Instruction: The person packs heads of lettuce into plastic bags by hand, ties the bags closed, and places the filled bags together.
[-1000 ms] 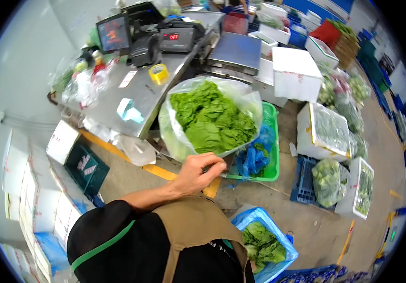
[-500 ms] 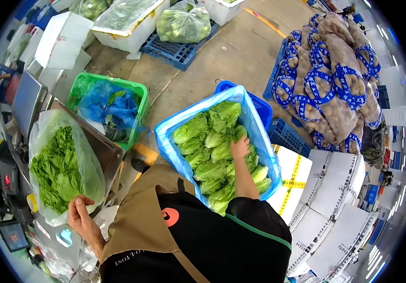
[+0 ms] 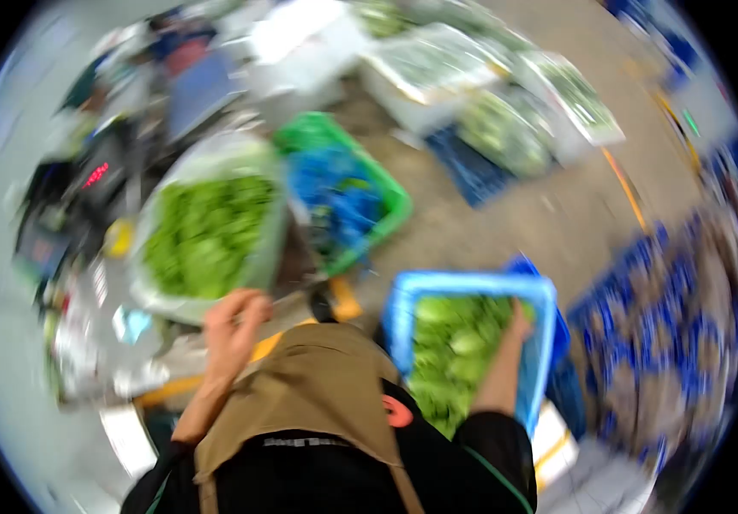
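Note:
My left hand [image 3: 236,321] has its fingers curled at the near rim of a clear plastic bag [image 3: 270,265] full of leafy green lettuce [image 3: 206,236]. Motion blur hides whether it grips the rim. Over on the right, my right hand [image 3: 519,321] reaches into a crate lined with blue plastic [image 3: 539,360], against its far right inner corner. Green lettuce heads [image 3: 463,343] fill this crate. The fingers of that hand are smeared and partly hidden among the leaves, so their grip cannot be made out.
A green crate [image 3: 396,206] with blue plastic [image 3: 335,188] stands beyond the bag. Yellow tape [image 3: 119,238] and a display unit [image 3: 99,176] are at left. White foam boxes [image 3: 309,43] lie beyond; filled net sacks [image 3: 660,343] are at right.
Since half a second ago the view has swung back left and blurred. My right hand is now by the crate's far right corner. My left hand remains beside the bag.

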The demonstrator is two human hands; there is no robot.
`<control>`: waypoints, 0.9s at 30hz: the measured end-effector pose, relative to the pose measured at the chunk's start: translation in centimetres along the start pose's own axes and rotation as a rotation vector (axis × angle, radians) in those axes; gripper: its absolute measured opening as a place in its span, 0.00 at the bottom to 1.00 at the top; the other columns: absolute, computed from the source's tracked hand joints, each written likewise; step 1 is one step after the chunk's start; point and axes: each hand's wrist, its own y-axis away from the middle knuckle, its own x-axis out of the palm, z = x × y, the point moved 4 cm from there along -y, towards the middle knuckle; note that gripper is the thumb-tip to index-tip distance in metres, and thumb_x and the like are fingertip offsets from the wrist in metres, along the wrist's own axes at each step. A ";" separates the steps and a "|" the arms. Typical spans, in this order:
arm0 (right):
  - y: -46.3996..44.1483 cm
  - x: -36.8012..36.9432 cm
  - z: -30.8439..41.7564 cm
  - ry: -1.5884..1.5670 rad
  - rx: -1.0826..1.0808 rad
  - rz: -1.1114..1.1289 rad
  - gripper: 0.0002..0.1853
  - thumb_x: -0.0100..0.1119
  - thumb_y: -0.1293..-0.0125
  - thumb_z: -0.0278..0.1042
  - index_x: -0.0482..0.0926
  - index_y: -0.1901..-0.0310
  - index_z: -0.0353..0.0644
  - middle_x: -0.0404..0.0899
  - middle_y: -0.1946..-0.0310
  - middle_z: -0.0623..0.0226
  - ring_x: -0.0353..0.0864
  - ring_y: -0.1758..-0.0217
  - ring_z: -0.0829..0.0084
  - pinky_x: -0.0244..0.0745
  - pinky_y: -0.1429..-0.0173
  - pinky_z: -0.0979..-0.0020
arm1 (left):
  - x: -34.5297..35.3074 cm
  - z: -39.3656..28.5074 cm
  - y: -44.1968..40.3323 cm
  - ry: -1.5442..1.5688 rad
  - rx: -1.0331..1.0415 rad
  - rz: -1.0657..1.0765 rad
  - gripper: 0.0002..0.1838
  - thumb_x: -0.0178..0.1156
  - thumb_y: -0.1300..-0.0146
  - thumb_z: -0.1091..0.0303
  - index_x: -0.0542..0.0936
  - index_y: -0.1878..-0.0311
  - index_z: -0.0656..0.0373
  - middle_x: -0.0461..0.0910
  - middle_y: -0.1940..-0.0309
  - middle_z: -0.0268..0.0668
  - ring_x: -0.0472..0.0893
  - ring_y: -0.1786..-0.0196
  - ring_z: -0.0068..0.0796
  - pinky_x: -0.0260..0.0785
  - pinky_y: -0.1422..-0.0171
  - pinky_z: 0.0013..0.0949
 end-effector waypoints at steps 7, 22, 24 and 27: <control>8.8 -2.0 5.4 -0.229 -0.135 -0.066 0.31 0.68 0.44 0.38 0.68 0.40 0.39 0.75 0.46 0.55 0.79 0.52 0.55 0.83 0.55 0.54 | -9.3 3.6 -4.9 -0.371 0.006 -0.146 0.12 0.58 0.37 0.64 0.81 0.64 0.66 0.81 0.73 0.40 0.80 0.70 0.28 0.70 0.66 0.31; 31.5 21.0 25.0 -0.426 0.069 1.034 0.38 0.69 0.54 0.38 0.67 0.39 0.36 0.75 0.47 0.55 0.79 0.48 0.59 0.77 0.45 0.58 | -9.7 18.9 -34.1 -1.083 0.469 -0.019 0.21 0.60 0.47 0.69 0.76 0.46 0.49 0.76 0.49 0.39 0.77 0.49 0.42 0.70 0.48 0.44; 38.1 27.9 30.0 -0.257 -0.039 1.329 0.41 0.67 0.58 0.36 0.66 0.39 0.33 0.75 0.47 0.56 0.78 0.46 0.62 0.73 0.41 0.62 | -11.0 17.9 -37.7 -0.751 0.291 0.075 0.18 0.58 0.47 0.70 0.80 0.51 0.49 0.78 0.52 0.39 0.80 0.54 0.40 0.73 0.54 0.43; 46.5 37.7 33.7 -0.126 -0.018 1.594 0.40 0.68 0.56 0.29 0.65 0.37 0.32 0.75 0.47 0.58 0.77 0.47 0.65 0.73 0.42 0.66 | -10.4 10.8 -37.7 -0.837 0.488 0.161 0.15 0.57 0.49 0.71 0.81 0.56 0.49 0.82 0.66 0.42 0.82 0.64 0.43 0.74 0.65 0.44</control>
